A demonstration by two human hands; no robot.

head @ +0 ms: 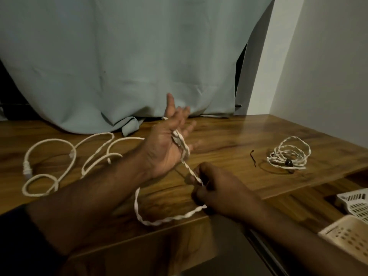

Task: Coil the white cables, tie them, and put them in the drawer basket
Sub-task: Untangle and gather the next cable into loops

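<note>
White twisted cable [186, 156] runs palm-to-fist | left hand [169, 144] splayed | right hand [215, 188] pinches it

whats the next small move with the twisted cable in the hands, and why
Probably bring the right hand up and lay another turn over the open left hand. The twisted white cable lies across that palm, the right hand pinches it lower down, and a slack loop trails over the desk edge, uncoiled.
</note>
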